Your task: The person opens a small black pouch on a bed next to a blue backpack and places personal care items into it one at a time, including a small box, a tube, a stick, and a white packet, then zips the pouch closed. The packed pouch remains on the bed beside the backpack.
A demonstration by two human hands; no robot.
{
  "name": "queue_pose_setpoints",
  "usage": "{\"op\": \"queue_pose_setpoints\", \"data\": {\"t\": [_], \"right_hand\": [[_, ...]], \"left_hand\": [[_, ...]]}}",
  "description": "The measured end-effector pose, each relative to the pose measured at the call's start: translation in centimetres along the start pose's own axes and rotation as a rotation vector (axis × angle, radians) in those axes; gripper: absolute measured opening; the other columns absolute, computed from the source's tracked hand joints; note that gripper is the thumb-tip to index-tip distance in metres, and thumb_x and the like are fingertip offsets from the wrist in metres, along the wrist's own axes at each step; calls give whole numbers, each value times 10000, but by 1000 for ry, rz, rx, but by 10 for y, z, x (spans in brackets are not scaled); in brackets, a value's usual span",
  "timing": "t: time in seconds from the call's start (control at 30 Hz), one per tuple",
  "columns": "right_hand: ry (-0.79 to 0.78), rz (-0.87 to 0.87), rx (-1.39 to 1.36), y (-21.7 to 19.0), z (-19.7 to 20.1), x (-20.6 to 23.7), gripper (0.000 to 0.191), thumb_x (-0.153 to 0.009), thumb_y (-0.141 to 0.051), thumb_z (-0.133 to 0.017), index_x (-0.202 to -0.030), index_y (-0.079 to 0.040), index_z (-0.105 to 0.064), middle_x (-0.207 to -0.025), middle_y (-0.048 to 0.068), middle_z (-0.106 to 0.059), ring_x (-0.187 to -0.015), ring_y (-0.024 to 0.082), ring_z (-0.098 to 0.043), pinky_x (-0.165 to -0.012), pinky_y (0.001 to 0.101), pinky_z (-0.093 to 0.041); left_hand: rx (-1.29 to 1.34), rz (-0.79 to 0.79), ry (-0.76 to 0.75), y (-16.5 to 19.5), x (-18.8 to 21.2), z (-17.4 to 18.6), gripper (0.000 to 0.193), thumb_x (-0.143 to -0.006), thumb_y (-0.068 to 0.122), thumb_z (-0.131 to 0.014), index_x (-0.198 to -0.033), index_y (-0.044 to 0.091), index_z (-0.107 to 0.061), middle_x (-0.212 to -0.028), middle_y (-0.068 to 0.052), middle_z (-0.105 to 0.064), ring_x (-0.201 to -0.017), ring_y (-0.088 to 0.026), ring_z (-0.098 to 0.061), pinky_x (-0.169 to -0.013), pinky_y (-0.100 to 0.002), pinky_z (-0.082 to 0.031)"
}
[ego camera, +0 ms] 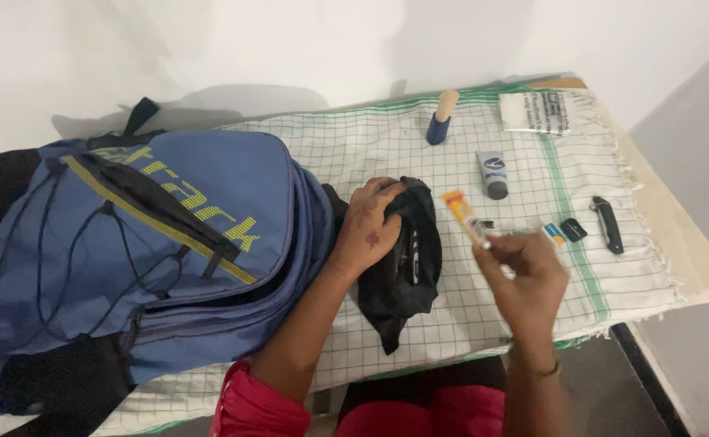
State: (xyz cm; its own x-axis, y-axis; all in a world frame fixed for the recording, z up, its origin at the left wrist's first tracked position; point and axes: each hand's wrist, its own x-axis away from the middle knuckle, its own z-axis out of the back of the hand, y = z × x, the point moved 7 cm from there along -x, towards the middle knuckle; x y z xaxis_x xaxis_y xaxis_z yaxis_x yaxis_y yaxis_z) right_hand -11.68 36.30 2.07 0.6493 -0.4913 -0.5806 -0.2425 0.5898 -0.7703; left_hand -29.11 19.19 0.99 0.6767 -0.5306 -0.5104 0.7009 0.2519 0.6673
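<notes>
1. Looking down from the head camera, a big blue cloth backpack [152, 243] with yellow trim and black straps lies flat on the left side of the table.
2. The table is covered by a white cloth with thin green check lines [484, 105].
3. The left hand [371, 222] rests on top of a small black soft pouch [403, 267] and grips its upper edge with bent fingers.
4. The pouch lies on the checked cloth, just beside the backpack's right edge and touching it.
5. The right hand [524, 279] is lifted a little above the cloth, to the right of the pouch.
6. Its fingers are pinched around a thin orange and white tube [464, 214], which sticks up and to the left from the fingertips.
7. Near that hand, on the cloth, lie a little blue and orange piece [554, 233] and a small black block [573, 230].
8. Further right lies a dark folded pocket knife [609, 225].
9. Up the table stands a grey squeeze tube with a dark cap [493, 174].
10. Near the far edge stands a blue bottle with a pale wooden-looking top [441, 118], and a white packet [535, 112] lies to its right.
11. Red clothing [257, 409] shows at the bottom.
</notes>
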Motion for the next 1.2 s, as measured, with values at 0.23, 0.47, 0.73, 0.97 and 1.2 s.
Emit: {"op": "queue_pose_setpoints", "data": {"t": [0.23, 0.47, 0.73, 0.97, 1.2], "right_hand": [[-29, -131, -137, -11, -33, 46, 130, -875, 38, -758, -995, 43, -708, -1004, 110, -676, -883, 155, -739, -753, 253, -618], [-46, -17, 217, -50, -43, 37, 97, -817, -11, -798, -895, 15, -746, -845, 108, -697, -733, 171, -753, -657, 276, -586], [-247, -121, 250, -50, -61, 32, 165, -911, -84, -708, -1045, 8, -739, -960, 146, -751, -735, 236, -743, -584, 316, -571], [-526, 70, 252, -63, -50, 40, 537, -838, -219, -773, -1295, 11, -610, -1017, 151, -759, -909, 294, -709, -796, 408, -540], [-692, 134, 317, -60, -45, 46, 505, -767, -217, -816, -1204, -22, -657, -914, 112, -725, -813, 287, -620, -756, 401, -490]], "left_hand": [[5, -53, 38, -1, 0, -2, 493, -779, 21, -621, -1272, 15, -649, -1320, -195, -616, -1199, -410, -574, -1065, -451, -455], [-12, -50, 17, -1, -4, -12, 511, -760, 8, -627, -1271, 8, -653, -1328, -202, -609, -1183, -425, -563, -1059, -465, -454], [31, -74, 1, -1, -1, -25, 503, -783, 30, -637, -1286, 4, -652, -1345, -212, -604, -1203, -431, -564, -1069, -465, -449], [49, -90, 9, -2, 0, -25, 529, -756, 30, -650, -1285, 21, -661, -1328, -188, -628, -1220, -413, -582, -1071, -460, -461], [81, -142, 8, -3, 10, -15, 562, -746, 29, -701, -1304, 13, -635, -1355, -203, -597, -1240, -410, -549, -1072, -460, -433]]}}
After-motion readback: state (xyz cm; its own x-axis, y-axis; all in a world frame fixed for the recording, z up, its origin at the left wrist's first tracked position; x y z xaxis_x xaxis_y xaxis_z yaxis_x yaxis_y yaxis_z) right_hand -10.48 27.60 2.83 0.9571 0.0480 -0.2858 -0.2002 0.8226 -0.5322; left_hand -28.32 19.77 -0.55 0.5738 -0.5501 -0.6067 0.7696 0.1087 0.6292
